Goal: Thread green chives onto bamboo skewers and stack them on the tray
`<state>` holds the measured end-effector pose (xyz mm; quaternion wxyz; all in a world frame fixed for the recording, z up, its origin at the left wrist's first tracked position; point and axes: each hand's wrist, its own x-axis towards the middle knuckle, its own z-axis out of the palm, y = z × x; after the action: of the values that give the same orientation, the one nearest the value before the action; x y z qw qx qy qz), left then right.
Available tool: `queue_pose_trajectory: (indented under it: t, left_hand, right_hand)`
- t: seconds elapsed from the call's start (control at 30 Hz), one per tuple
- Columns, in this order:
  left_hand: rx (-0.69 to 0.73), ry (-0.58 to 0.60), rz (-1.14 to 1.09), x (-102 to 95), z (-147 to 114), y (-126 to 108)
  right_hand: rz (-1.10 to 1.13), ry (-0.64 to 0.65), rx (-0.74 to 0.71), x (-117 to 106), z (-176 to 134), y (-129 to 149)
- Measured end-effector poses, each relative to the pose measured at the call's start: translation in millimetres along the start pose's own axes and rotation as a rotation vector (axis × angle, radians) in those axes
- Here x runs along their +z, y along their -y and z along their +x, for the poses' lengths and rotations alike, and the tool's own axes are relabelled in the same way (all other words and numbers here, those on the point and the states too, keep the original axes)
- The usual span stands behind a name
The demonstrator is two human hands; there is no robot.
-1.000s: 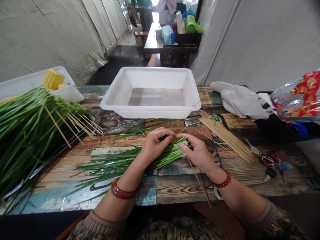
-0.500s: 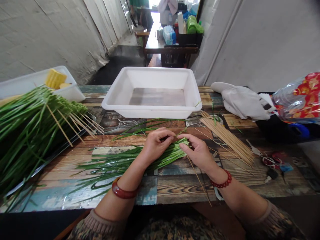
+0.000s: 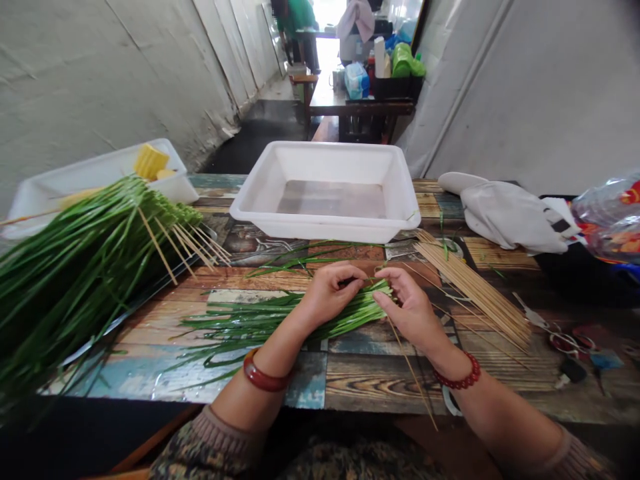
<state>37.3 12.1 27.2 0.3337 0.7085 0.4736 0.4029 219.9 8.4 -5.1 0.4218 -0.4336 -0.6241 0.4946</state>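
Observation:
A bunch of green chives lies across the table, with its pale cut ends to the right. My left hand rests over the upper part of the bunch, thumb and forefinger pinched on a thin chive strand. My right hand curves round the pale ends, its thumb and fingers on the chives. A thin bamboo skewer slants from under the bunch's right end toward the table's front edge. The skewer's upper end is hidden by the chives and my right hand.
Loose skewers lie to the right, near keys and a white cap. Behind stands a white plastic tub. At left, skewered chives are heaped on a tray, beside another white tub holding yellow corn.
The whole view has shifted, so things appear farther right. Both hands stay at the pale end of the chives, with the fingers only slightly moved.

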Motion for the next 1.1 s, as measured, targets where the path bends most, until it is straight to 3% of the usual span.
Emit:
queue_pose_trajectory:
  t: [0.17, 0.27, 0.33, 0.4, 0.5, 0.63, 0.77, 0.9, 1.1]
  left_hand:
    - [0.034, 0.086, 0.013, -1.7, -3, 1]
    - [0.006, -0.057, 0.145, -10.9, -1, 11]
    - [-0.039, -0.188, 0.324, -20.7, 1, 20]
    - [-0.096, -0.245, 0.54, -30.7, 3, 28]
    - [-0.2, -0.211, 0.797, -40.9, 4, 36]
    - [-0.274, -0.133, 0.93, -41.0, 5, 40]
    - [-0.253, -0.089, 0.983, -34.5, 6, 43]
    - [-0.206, -0.129, 0.97, -32.0, 5, 46]
    - [-0.003, -0.272, 0.528, -31.5, 8, 51]
  right_hand:
    - [0.003, 0.005, 0.057, -1, -1, -5]
    - [0.002, 0.015, 0.072, -1, -1, -4]
    - [-0.015, 0.012, 0.055, -1, 0, -3]
    - [-0.029, 0.005, 0.036, -1, 0, -3]
    - [-0.017, 0.009, 0.038, -1, 0, -3]
    - [0.053, 0.046, 0.11, -1, -1, -1]
    - [0.055, 0.037, 0.083, 1, -1, 0]
    - [0.047, 0.027, 0.04, 2, 0, -3]
    - [0.03, 0.034, 0.019, 2, 3, -7]
